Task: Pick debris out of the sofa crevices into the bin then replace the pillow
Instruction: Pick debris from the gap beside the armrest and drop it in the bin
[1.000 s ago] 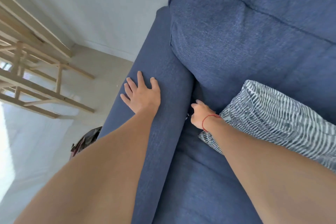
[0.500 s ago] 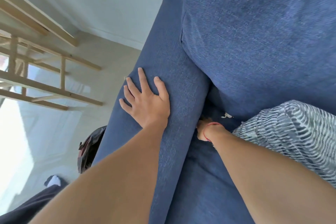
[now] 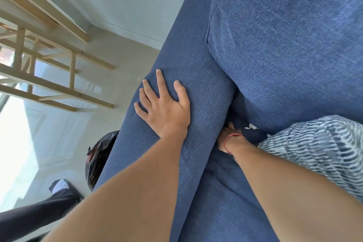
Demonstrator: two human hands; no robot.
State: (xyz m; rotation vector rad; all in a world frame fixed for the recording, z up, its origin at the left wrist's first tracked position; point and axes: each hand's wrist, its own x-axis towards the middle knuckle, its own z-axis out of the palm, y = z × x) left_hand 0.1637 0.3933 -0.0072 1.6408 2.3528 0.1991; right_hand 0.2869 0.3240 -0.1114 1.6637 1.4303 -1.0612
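our left hand [image 3: 165,112] lies flat, fingers spread wide, on the sofa [image 3: 284,49] arm. our right hand [image 3: 228,136] is pushed into the crevice between arm and seat; its fingers are hidden, so we cannot tell what they grip. a white scrap [image 3: 250,126] lies in the crevice just beside it. the pillow [image 3: 318,147] rests on the seat against our right forearm. the bin [image 3: 99,157] stands on the floor beside the arm.

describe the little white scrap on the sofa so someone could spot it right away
Start at the blue sofa armrest under the left hand. Follow the crevice beside it to the right hand. The white scrap lies just beyond, before the striped pillow: the only pale speck on plain blue.
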